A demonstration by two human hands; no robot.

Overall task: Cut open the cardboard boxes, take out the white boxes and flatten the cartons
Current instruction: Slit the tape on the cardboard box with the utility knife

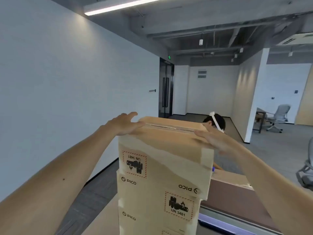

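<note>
**Both hands flat on the top box of a four-high stack**

I count four cartons in the stack at lower centre; the lowest is cut off by the bottom edge of the frame. The top box sits askew and overhangs to the right, with tape across its lid seam.

My left hand lies flat on its upper left edge, fingers straight and slightly spread. My right hand presses flat against its upper right edge, fingers straight and together. Neither curls round anything.

Left of the stack, open floor runs to the white wall. At lower right a brown desk stands just beside the stack.

Behind the top box, near my right hand, shows one person's head with a white strap. There are two chairs, one at middle right and one at the right edge. A dark door stands at centre back.
</note>
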